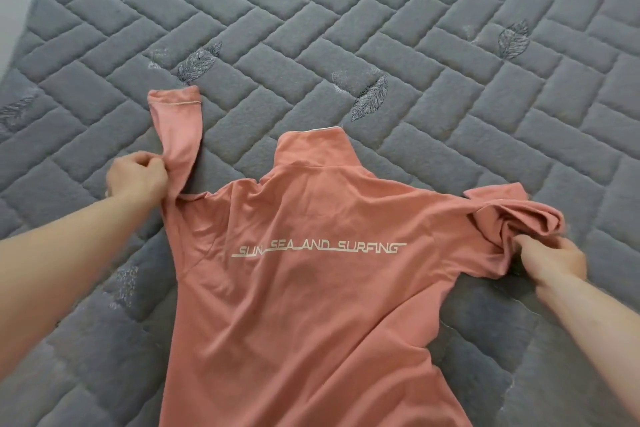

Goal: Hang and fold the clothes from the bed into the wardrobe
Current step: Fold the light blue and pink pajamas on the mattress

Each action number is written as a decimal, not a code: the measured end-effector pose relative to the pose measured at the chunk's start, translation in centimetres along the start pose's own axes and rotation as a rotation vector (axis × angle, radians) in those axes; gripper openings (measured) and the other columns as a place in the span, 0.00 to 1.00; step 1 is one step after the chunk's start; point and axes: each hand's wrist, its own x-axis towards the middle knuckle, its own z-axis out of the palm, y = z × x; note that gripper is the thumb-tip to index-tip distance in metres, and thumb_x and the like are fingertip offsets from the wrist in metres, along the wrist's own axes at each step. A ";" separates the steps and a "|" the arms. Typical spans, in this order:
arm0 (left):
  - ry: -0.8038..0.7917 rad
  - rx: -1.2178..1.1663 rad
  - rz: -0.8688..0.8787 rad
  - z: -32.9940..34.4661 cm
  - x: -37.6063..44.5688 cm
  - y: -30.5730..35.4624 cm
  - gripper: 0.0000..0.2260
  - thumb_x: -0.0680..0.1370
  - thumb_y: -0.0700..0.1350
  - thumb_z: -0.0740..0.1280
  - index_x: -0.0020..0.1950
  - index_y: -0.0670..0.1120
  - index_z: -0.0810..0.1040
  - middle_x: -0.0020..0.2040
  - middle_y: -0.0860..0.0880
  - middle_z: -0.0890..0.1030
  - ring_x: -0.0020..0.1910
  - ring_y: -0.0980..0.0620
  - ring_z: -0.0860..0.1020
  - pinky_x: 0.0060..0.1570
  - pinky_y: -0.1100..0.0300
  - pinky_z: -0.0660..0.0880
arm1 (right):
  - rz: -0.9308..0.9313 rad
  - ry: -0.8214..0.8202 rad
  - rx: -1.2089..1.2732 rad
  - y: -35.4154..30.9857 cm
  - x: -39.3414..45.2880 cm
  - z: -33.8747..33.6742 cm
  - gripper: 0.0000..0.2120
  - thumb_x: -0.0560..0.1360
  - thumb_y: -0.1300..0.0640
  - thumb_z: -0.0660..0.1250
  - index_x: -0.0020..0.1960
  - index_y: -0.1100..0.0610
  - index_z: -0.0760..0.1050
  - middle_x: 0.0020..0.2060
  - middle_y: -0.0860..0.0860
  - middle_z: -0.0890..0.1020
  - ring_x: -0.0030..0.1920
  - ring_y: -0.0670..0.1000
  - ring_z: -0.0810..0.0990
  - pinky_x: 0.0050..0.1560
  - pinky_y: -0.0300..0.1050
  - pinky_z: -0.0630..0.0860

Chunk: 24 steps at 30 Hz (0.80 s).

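Shirt [311,288], salmon pink, lies back-up on the grey quilted bed [381,28], collar toward twelve o'clock. Left hand [136,178], at nine o'clock, pinches the left sleeve [180,135], which points to twelve. Right hand [550,260], at three o'clock, grips the bunched right sleeve [519,218].

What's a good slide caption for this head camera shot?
Both hands spread a salmon-pink shirt on a grey quilted mattress: left hand pinches one sleeve, right hand grips the other.

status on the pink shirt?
Left hand pinches left sleeve; right hand grips bunched right sleeve. Pink shirt flat on bed. Nothing in the way.
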 end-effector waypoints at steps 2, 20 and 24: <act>0.017 -0.241 0.052 -1.5 -1.2 2.4 0.14 0.74 0.43 0.60 0.49 0.46 0.85 0.50 0.42 0.85 0.51 0.46 0.80 0.51 0.55 0.75 | -0.050 -0.040 0.040 -1.0 -0.2 -0.4 0.30 0.70 0.54 0.78 0.70 0.56 0.78 0.65 0.56 0.82 0.65 0.57 0.80 0.69 0.51 0.74; -0.696 0.766 0.771 -1.7 -20.5 -1.6 0.26 0.69 0.75 0.55 0.50 0.55 0.71 0.49 0.55 0.79 0.51 0.48 0.79 0.51 0.53 0.70 | -0.291 -0.133 -0.181 -3.1 0.4 0.5 0.48 0.62 0.50 0.80 0.77 0.50 0.63 0.73 0.55 0.74 0.72 0.57 0.74 0.71 0.52 0.71; -0.738 0.562 0.598 3.4 -23.6 0.4 0.49 0.59 0.79 0.66 0.74 0.57 0.64 0.67 0.55 0.72 0.66 0.51 0.73 0.65 0.52 0.74 | -0.265 -0.262 -0.205 -3.1 1.2 1.6 0.54 0.64 0.46 0.80 0.81 0.44 0.53 0.74 0.54 0.73 0.72 0.58 0.74 0.74 0.51 0.69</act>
